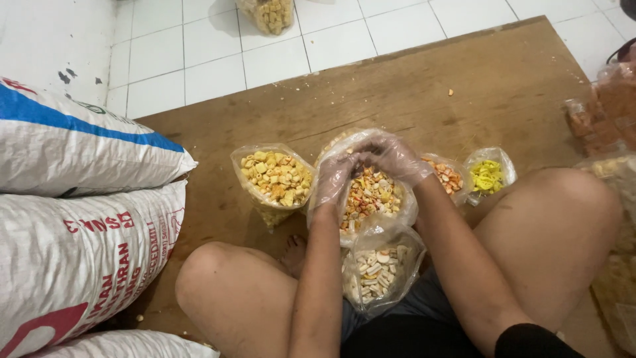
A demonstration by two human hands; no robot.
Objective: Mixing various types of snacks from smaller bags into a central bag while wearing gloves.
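Both gloved hands grip the rim of the middle bag of mixed orange-white crackers (372, 195), frame centre, on the wooden board (464, 86): left hand (333, 178) pinching the plastic edge, right hand (392, 156) clenched on the top fold. Far left: stacked white woven sacks (79, 219). Left of the hands: open bag of yellow square crackers (277, 178). Below the held bag: bag of white crackers (381, 268), between the knees. Right: small bag of orange pieces (449, 176), then bag of bright yellow pieces (488, 176).
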